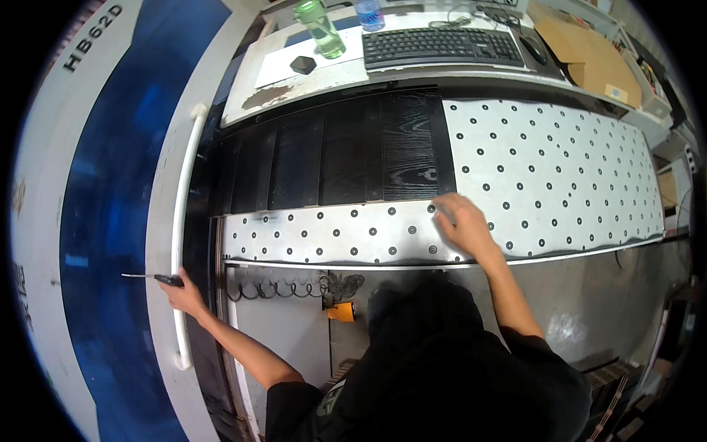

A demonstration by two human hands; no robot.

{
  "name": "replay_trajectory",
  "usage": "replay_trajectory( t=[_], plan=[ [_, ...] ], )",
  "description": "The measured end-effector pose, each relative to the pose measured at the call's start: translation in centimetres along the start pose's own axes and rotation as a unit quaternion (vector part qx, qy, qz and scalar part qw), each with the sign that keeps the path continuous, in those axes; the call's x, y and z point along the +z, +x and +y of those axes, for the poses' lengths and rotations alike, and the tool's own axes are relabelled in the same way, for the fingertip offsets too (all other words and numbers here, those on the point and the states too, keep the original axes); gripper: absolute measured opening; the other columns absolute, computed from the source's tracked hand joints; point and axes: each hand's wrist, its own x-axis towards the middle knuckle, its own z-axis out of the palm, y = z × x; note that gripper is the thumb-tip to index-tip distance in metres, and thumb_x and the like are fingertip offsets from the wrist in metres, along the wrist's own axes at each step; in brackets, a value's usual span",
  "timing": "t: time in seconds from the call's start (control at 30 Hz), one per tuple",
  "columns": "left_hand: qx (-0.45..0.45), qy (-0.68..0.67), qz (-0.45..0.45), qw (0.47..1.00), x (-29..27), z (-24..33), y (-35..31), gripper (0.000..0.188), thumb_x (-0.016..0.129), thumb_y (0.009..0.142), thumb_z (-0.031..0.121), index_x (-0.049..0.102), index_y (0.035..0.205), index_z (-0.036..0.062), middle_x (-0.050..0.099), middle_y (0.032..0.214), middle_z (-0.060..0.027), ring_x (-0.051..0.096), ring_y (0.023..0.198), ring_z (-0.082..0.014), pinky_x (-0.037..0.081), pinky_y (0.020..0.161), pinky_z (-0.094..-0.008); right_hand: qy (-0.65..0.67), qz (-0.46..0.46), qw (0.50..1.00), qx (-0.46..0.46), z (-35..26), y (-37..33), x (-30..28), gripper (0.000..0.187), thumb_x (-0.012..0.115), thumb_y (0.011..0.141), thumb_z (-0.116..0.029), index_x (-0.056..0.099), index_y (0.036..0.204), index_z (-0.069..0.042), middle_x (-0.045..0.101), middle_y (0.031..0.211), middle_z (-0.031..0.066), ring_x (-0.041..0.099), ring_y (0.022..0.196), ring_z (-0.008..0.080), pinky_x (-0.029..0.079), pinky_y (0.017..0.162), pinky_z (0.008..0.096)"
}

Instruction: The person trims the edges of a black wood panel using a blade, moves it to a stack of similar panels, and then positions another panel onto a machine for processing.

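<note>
My left hand (187, 296) is closed round the black handle of a slim tool (138, 275) that looks like a screwdriver, its thin metal shaft pointing left. That hand lies over the white grab bar (187, 175) of a blue and grey machine door; whether it also grips the bar is unclear. My right hand (467, 225) is at the near right corner of a black wood-grained panel (410, 147), fingers bent and apart, with nothing visible in them. Beneath the panel lies a white bed (560, 173) dotted with black round fittings.
Behind the bed, a desk carries a keyboard (442, 48), a mouse (533, 50), a green bottle (321, 31), a blue-labelled bottle (370, 15), a small black object (303, 65) and cardboard (589, 51). A coiled hose (283, 289) and an orange-yellow object (342, 312) are below the front edge.
</note>
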Motion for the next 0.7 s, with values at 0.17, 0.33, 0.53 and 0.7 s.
replay_trajectory(
  t=[0.17, 0.33, 0.53, 0.7],
  plan=[
    [0.144, -0.082, 0.118, 0.979, 5.0, 2.6, 0.2, 0.041, 0.062, 0.084, 0.002, 0.060, 0.124, 0.0021, 0.067, 0.112, -0.0159, 0.064, 0.106, -0.0373, 0.044, 0.100, -0.0489, -0.043, 0.199, 0.973, 0.106, 7.1, 0.2, -0.7, 0.032, 0.068, 0.090, -0.014, 0.067, 0.119, -0.001, 0.061, 0.125, 0.0230, 0.056, 0.120, 0.0411, 0.043, 0.105, 0.0485],
    [0.067, -0.223, -0.569, 0.789, 9.8, 13.1, -11.7, 0.033, 0.066, 0.094, 0.021, 0.067, 0.117, -0.0036, 0.069, 0.104, -0.0144, 0.065, 0.096, -0.0236, 0.052, 0.087, -0.0377, -0.185, 0.263, 0.941, 0.106, 10.4, 1.2, 1.2, 0.022, 0.066, 0.090, -0.010, 0.070, 0.111, -0.005, 0.061, 0.121, 0.0153, 0.057, 0.117, 0.0337, 0.040, 0.103, 0.0471],
    [0.281, -0.319, -0.719, 0.550, 3.1, 27.1, -22.0, 0.039, 0.068, 0.097, 0.037, 0.070, 0.114, 0.0020, 0.071, 0.096, -0.0232, 0.066, 0.088, -0.0408, 0.052, 0.082, -0.0435, -0.197, 0.311, 0.921, 0.126, 10.8, 1.8, 1.8, 0.015, 0.063, 0.090, -0.007, 0.072, 0.102, -0.006, 0.067, 0.112, 0.0116, 0.062, 0.107, 0.0326, 0.044, 0.097, 0.0451],
    [0.251, -0.321, -0.744, 0.531, 4.7, 29.0, -19.3, 0.041, 0.065, 0.100, 0.039, 0.067, 0.102, -0.0023, 0.061, 0.071, -0.0121, 0.054, 0.069, -0.0200, 0.045, 0.069, -0.0359, -0.197, 0.308, 0.920, 0.144, 10.8, 2.0, 1.5, 0.014, 0.062, 0.089, -0.005, 0.073, 0.098, -0.006, 0.068, 0.113, 0.0120, 0.063, 0.107, 0.0324, 0.045, 0.096, 0.0449]
  ],
)
